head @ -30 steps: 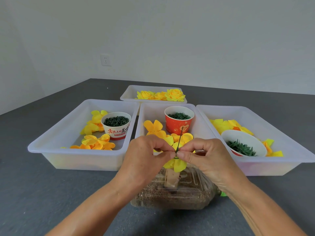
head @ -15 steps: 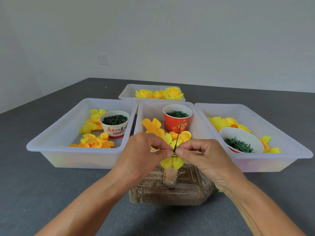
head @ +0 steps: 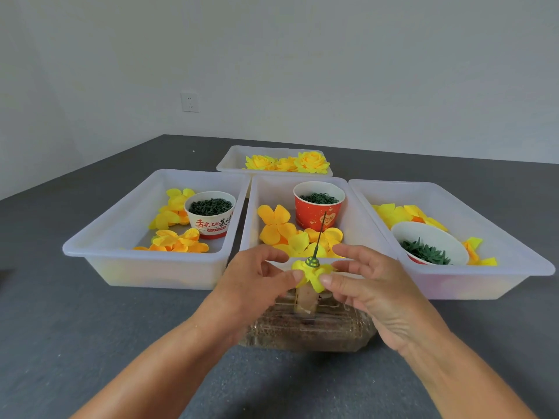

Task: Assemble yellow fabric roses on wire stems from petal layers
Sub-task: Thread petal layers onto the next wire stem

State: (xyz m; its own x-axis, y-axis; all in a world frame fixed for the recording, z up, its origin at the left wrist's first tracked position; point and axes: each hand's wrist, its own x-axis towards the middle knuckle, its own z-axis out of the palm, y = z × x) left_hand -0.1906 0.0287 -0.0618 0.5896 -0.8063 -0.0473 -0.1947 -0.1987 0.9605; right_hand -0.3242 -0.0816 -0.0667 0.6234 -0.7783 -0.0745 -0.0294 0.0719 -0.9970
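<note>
the dark grey table (head: 90, 343) carries four translucent white plastic trays: a left tray (head: 99, 252) with yellow-orange fabric petal layers (head: 175, 243) and a white paper cup of dark green parts (head: 210, 214), a middle tray (head: 257, 207) with more petal layers and a red paper cup of green rings (head: 318, 207), a right tray (head: 514, 261) with a white bowl of green leaf-like pieces (head: 429, 246), and a far tray (head: 233, 160) holding finished yellow fabric roses (head: 311, 161). just in front of the middle tray sits a clear plastic box of brownish filling (head: 302, 331), and a pale block (head: 306, 300) stands on it

the task's thing, a small yellow petal layer (head: 314, 278) threaded on a thin dark green wire stem (head: 320, 234), sits above that block, between the two hands. the stem's long axis runs nearly upright, leaning slightly right and away, with a green ribbed cap (head: 312, 262) resting on the petals

the left hand (head: 257, 285) pinches the petal's left edge, thumb against curled fingers; the right hand (head: 366, 285) pinches its right edge with the thumb, other fingers loosely spread. both are equally near, so the next layer, likely from the middle tray just beyond, has to come down over the wire's free tip
</note>
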